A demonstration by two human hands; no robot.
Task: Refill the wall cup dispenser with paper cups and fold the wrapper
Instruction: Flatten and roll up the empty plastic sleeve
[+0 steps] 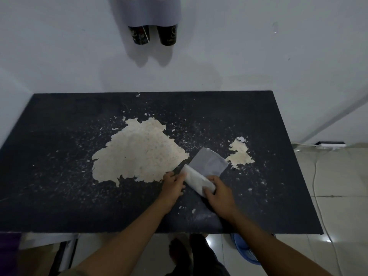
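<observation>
A clear plastic wrapper (207,163) lies on the black table (59,176), its near part doubled over into a whitish roll. My left hand (172,185) pinches the roll's left end. My right hand (218,193) grips its right end with the fingers curled over it. The flat far part of the wrapper stretches away toward the back right. On the wall above hangs the grey cup dispenser (147,10), with two dark paper cups (153,34) sticking out of its bottom side by side.
The tabletop's black coating is peeled, showing a large pale patch (137,152) in the middle and a smaller one (240,154) to the right. A white cable (318,200) and a power strip (330,144) lie on the tiled floor at right. A blue object (246,249) sits under the table's front edge.
</observation>
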